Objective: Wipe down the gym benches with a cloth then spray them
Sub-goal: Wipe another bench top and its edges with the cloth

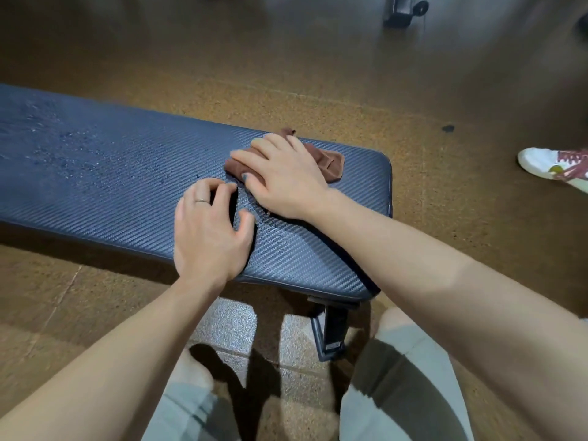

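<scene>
Flanking bench (111, 173), white sneaker (553, 165) right, black equipment base (402, 9) beyond

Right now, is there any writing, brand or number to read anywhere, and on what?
None can be read.
Bench: only a woven pattern, no label.
Cloth: plain.
Shoe: no legible mark.
Bench leg: too dark to tell.
</scene>
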`<state>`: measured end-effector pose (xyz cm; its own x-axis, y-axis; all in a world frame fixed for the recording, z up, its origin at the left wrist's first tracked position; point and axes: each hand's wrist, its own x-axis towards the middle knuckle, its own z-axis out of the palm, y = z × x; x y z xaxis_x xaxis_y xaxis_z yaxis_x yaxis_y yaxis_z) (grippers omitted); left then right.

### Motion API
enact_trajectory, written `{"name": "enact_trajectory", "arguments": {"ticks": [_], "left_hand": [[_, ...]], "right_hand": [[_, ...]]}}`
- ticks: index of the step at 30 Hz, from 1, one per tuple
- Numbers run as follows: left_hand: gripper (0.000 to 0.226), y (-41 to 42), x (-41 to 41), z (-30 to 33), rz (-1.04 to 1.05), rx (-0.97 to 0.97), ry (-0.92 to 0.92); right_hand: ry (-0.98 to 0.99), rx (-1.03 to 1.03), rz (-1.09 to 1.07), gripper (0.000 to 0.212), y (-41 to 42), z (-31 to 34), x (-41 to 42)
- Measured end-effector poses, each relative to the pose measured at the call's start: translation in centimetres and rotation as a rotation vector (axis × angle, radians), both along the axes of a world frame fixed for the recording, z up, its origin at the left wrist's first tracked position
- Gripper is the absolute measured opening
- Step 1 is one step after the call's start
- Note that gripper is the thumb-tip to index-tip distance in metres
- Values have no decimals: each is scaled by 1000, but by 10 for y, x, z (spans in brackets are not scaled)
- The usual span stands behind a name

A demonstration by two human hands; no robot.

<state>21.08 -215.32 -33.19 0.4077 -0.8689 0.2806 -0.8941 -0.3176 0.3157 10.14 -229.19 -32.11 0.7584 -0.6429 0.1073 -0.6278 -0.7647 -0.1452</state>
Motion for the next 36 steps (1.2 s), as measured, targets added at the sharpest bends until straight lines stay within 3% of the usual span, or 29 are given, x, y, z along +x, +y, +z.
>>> {"name": "enact_trajectory", "arguments": {"ticks": [5, 10, 17, 20, 23, 28, 32, 36], "left_hand": [[40, 0, 0, 1, 4, 5, 12], [37, 1, 0, 2, 16, 21, 30], [39, 1, -3, 4, 29, 35, 22], [41, -1, -3, 5, 33, 46, 17], [41, -2, -4, 5, 24, 59, 11], [40, -3, -2, 5, 37, 56, 16], [41, -3, -3, 5, 36, 54, 28], [42, -3, -1, 2, 35, 30, 34]], "right_hand": [[-24, -26, -35, 49, -29, 1, -2], [-60, 53, -200, 44, -55, 6, -49], [-159, -20, -348, 47, -23, -1, -128], [-85, 4, -358, 50, -32, 2, -102], [-16, 70, -235, 48, -49, 7, -39], [-50, 206, -73, 43, -70, 10, 23], [-47, 269, -82, 37, -81, 13, -26], [-72, 258, -254, 38, -71, 18, -112]]}}
